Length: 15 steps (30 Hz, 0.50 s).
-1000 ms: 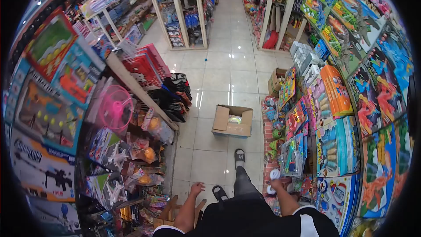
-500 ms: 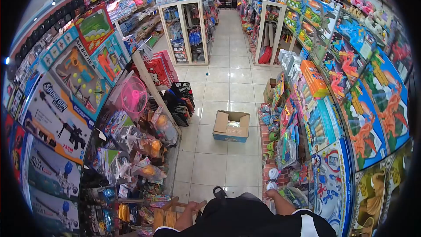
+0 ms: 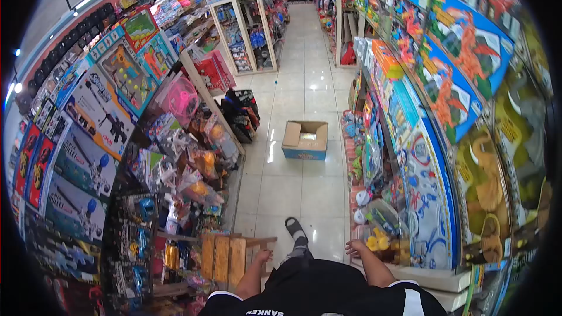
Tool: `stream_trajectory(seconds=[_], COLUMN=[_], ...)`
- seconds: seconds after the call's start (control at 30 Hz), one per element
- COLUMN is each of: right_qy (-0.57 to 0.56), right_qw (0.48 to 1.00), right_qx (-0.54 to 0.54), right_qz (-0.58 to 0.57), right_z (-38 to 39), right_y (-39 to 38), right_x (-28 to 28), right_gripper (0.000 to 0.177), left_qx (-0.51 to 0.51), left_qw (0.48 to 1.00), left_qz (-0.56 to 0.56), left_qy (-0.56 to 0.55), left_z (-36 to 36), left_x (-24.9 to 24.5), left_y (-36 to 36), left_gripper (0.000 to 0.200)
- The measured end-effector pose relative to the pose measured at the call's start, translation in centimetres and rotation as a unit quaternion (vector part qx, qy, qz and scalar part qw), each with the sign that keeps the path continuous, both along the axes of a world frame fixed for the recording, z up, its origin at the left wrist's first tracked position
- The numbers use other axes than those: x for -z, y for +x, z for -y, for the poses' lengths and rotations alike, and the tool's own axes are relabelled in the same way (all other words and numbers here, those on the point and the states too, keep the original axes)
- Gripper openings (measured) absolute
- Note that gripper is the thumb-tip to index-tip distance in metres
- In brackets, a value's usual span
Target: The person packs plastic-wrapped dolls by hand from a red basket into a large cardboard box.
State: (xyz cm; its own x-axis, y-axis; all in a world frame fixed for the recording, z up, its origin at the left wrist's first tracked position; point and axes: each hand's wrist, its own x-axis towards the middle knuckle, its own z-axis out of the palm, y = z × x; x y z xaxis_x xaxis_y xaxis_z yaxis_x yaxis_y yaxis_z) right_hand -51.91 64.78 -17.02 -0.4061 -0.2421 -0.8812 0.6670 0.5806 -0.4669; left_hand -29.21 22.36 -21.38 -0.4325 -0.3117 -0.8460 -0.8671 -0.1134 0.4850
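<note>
My left hand [image 3: 263,256] hangs low beside a wooden stool [image 3: 222,257], its fingers loosely apart with nothing seen in them. On the other side, my right hand [image 3: 355,248] hangs with fingers spread, close to bagged toys with yellow pieces [image 3: 377,240] on the low right shelf. One foot in a dark sandal [image 3: 295,226] is forward on the tiles between the hands. Farther along the aisle sits an open cardboard box [image 3: 304,151] with a blue lower side; something pale shows inside it.
Boxed toy guns [image 3: 96,111] and bagged toys [image 3: 196,184] line the left side. Dinosaur toy boxes [image 3: 468,52] and a blue-edged toy set [image 3: 430,193] line the right. Black packaged goods [image 3: 240,114] stick out at the left shelf's end. Glass cabinets [image 3: 246,32] stand farther along.
The view has tilted down and shifted, so the cardboard box sits higher in it. A sandalled foot has stepped forward into view, and more of the wooden stool shows. Both hands remain low.
</note>
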Motion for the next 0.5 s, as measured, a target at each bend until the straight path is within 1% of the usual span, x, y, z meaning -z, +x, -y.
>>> stream_trajectory(seconds=[0.07,0.13,0.17,0.2,0.23,0.27,0.3,0.33,0.37,0.43,0.47,0.5], right_qy=[-0.005,0.0,0.001,0.01,0.012,0.036,0.061,0.088,0.088,0.103,0.137,0.138], right_qw=[0.995,0.996,0.996,0.997,0.997,0.995,0.992,0.992,0.992,0.993,0.959,0.958], right_qx=[0.074,0.065,0.061,0.0,-0.005,-0.023,-0.042,-0.076,-0.081,-0.048,-0.247,-0.252], right_qz=[0.067,0.069,0.062,0.071,0.073,0.089,0.105,0.04,0.039,0.021,-0.012,-0.009], right_z=[-2.6,-5.2,-6.3,-7.0,-8.2,-9.6,-10.8,-10.8,-11.1,-11.9,-13.7,-14.2], right_y=[3.1,5.8,7.1,7.9,8.9,9.8,10.5,11.2,11.8,13.4,13.3,13.8], right_x=[1.5,3.2,3.8,3.0,4.7,8.1,9.9,6.6,4.4,2.0,7.9,9.3], right_gripper=[0.037,0.034,0.031,0.044,0.044,0.037,0.032,0.018,0.018,0.016,0.021,0.021], left_qx=[0.001,-0.001,0.074,0.149,0.144,0.11,0.075,0.07,0.057,0.039,0.017,-0.004], left_qw=[1.0,1.0,0.997,0.988,0.989,0.991,0.987,0.988,0.987,0.984,0.984,0.983], left_qz=[0.008,0.016,0.013,0.008,0.01,0.074,0.136,0.136,0.146,0.159,0.169,0.179], left_qy=[0.001,0.004,-0.02,-0.042,-0.04,-0.008,0.026,0.028,0.046,0.067,0.057,0.049], left_z=[-3.3,-6.5,-7.9,-9.1,-10.2,-11.1,-12.0,-12.7,-13.0,-14.2,-14.7,-15.4], left_x=[0.0,-1.7,-3.0,-4.0,-4.4,-4.7,-4.8,-4.4,-3.7,-3.9,-5.1,-5.9], left_y=[4.0,8.3,10.6,12.5,14.4,16.4,18.4,20.6,22.9,25.7,26.4,27.4], left_gripper=[0.032,0.033,0.035,0.037,0.037,0.038,0.04,0.04,0.04,0.04,0.039,0.037])
